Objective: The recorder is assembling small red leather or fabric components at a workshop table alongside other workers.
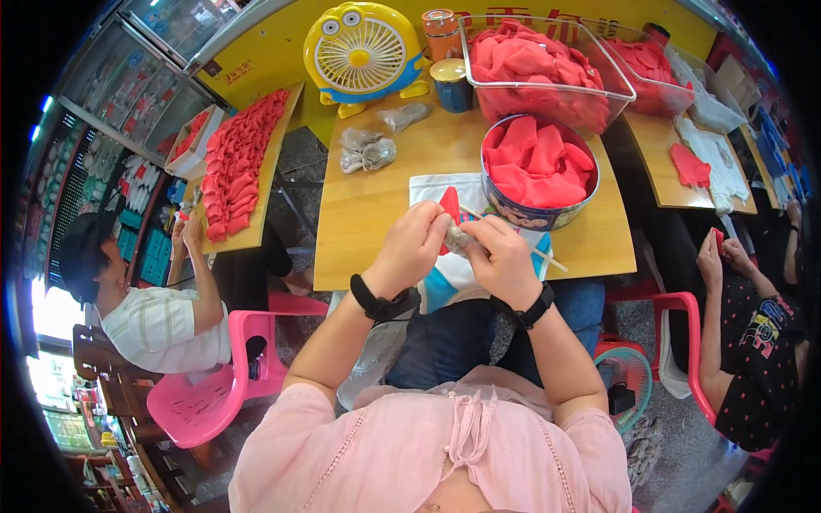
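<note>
Over the near edge of the wooden table, my left hand (414,238) pinches a small red fabric piece (450,203) that stands up from the fingertips. My right hand (499,256) meets it, its fingers closed on a pale greyish wad (457,239) between the two hands. A thin wooden stick (549,259) runs past the right fingers; whether they grip it I cannot tell. Beneath lies a white and blue cloth (445,190) that hangs over the table edge. Just beyond the right hand stands a round tin (547,215) heaped with soft red pieces.
A yellow fan (363,58), an orange flask (440,36), a blue mug (451,85) and a clear bin (547,96) of red pieces line the back. Clear bags of greyish material (368,150) lie left. People work at side tables, beside a pink chair (201,395).
</note>
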Action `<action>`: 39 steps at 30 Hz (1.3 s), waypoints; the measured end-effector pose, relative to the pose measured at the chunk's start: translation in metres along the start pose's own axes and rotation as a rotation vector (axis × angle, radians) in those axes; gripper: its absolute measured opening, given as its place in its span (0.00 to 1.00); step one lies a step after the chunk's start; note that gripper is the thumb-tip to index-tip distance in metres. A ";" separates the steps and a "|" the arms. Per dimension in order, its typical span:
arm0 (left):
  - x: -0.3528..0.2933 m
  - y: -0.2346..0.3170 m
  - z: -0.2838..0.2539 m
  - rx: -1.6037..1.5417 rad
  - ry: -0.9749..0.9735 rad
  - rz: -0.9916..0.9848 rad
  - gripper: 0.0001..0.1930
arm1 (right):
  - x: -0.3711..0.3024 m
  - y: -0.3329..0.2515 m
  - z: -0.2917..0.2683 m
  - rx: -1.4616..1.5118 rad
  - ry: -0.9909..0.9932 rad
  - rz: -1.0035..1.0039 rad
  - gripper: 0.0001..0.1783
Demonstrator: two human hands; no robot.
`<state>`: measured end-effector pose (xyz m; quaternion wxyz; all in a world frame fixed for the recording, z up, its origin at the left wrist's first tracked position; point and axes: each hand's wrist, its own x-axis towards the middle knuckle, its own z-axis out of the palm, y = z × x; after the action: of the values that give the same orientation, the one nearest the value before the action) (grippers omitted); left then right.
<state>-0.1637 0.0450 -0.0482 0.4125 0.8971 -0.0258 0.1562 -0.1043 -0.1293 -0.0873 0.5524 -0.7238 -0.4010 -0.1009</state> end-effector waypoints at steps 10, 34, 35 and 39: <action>-0.004 0.009 -0.004 -0.318 -0.149 -0.172 0.09 | 0.002 0.003 0.007 0.444 -0.084 0.321 0.11; -0.015 -0.002 0.021 -0.340 -0.051 -0.183 0.08 | -0.001 0.021 0.002 0.432 -0.093 0.438 0.14; -0.015 0.001 0.019 -0.241 -0.079 -0.085 0.08 | -0.001 0.020 0.000 0.432 -0.092 0.439 0.14; -0.021 0.005 0.025 0.020 -0.055 0.089 0.09 | -0.001 0.011 0.003 0.120 0.009 0.313 0.09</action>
<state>-0.1779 0.0212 -0.0660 0.3955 0.9030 -0.0755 0.1500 -0.0985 -0.1277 -0.0972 0.6053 -0.7427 -0.2862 0.0073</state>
